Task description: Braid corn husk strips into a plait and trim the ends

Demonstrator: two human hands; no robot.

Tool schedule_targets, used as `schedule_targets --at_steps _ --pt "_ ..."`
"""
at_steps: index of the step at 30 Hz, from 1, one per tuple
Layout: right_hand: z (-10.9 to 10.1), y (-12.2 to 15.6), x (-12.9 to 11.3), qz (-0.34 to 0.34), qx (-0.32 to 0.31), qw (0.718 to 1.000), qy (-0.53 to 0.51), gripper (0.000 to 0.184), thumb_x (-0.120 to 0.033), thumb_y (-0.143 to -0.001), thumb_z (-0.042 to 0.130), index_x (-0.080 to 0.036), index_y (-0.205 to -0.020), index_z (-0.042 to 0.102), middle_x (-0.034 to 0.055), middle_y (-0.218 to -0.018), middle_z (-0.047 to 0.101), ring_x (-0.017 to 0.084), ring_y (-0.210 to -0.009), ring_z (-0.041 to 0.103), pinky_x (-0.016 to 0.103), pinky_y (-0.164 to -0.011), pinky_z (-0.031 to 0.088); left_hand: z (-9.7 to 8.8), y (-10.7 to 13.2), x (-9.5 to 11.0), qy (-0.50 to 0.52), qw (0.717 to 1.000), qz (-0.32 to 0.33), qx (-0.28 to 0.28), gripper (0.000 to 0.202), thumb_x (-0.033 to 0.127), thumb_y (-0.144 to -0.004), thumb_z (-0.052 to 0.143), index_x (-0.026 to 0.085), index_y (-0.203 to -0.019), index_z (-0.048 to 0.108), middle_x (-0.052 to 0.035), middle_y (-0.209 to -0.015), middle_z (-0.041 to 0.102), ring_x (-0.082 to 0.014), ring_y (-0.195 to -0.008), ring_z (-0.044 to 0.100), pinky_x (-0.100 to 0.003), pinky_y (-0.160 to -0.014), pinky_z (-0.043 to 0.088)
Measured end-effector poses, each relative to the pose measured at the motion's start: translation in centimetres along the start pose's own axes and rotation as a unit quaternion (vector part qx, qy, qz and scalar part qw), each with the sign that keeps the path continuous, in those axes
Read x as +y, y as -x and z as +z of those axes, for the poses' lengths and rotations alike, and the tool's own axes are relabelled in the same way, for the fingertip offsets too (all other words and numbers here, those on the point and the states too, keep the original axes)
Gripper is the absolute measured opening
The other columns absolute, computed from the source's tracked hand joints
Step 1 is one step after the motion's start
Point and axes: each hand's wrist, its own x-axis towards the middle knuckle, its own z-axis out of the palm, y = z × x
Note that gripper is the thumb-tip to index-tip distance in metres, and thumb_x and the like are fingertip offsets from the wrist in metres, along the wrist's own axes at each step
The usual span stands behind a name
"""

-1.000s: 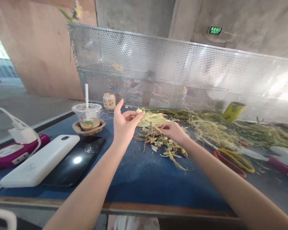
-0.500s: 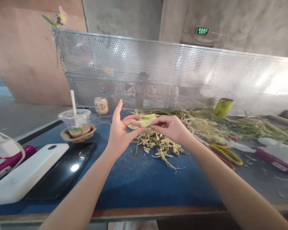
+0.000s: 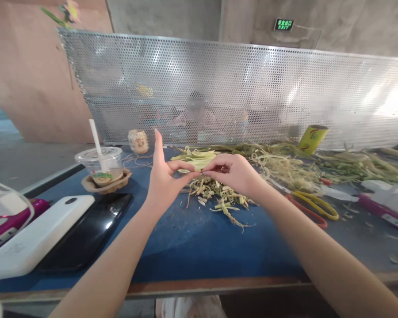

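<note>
Over the middle of the table, the fingertips of both hands meet. My left hand (image 3: 164,179) pinches with thumb and forefinger while another finger points up. My right hand (image 3: 235,174) pinches from the other side, its fingers curled. A small pale plant piece (image 3: 198,169) shows between the fingertips, mostly covered by them. Just behind lie flat yellow-green leaf strips (image 3: 194,154). Below and in front of the hands is a heap of dry, knotted plant scraps (image 3: 223,194).
At left stand a lidded plastic cup (image 3: 101,161) with a straw, a black phone (image 3: 89,234), a white power bank (image 3: 41,238) and a purple power strip (image 3: 16,225). Right are loose fibres (image 3: 278,165), yellow-handled scissors (image 3: 315,205) and a yellow-green tube (image 3: 313,139). A perforated metal screen (image 3: 219,88) stands behind.
The view has shifted slightly. My hands stay pinched together, with the left fingertips now closer to the right ones. Less of the pale plant piece shows between them.
</note>
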Motion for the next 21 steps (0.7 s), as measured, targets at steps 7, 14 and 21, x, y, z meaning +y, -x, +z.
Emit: schedule_targets --at_steps 7,14,21 --pt "0.0 0.2 0.0 -0.009 -0.009 0.996 0.085 0.010 -0.013 -0.073 0.058 -0.017 -0.071 0.067 0.0004 -0.068 0.061 0.009 -0.058 0.050 0.022 -0.055 0.039 -0.3 0.1 -0.3 -0.096 0.991 0.057 -0.071 0.120 0.011 -0.053 0.077 0.025 -0.141 -0.003 0.0008 -0.064 0.067 -0.0201 -0.066 0.065 -0.039 -0.081 0.048" --pt "0.3 0.4 -0.1 -0.094 0.005 0.984 0.153 0.012 -0.012 -0.076 0.055 -0.016 -0.070 0.064 0.0005 -0.066 0.055 0.010 -0.063 0.049 0.023 -0.061 0.037 -0.2 -0.3 -0.5 -0.014 0.997 -0.004 -0.081 0.121 0.007 -0.048 0.078 0.029 -0.141 0.004 0.0019 -0.064 0.065 -0.0179 -0.062 0.064 -0.034 -0.071 0.051" --pt "1.1 -1.0 3.0 0.031 0.064 0.990 0.120 0.014 -0.019 -0.078 0.052 -0.015 -0.077 0.066 0.0040 -0.075 0.063 0.013 -0.066 0.051 0.026 -0.064 0.039 -1.3 -1.5 -0.5 -0.045 0.997 0.045 0.038 0.111 0.009 -0.049 0.078 0.022 -0.139 0.016 0.0045 -0.061 0.065 -0.0205 -0.081 0.064 -0.039 -0.087 0.044"
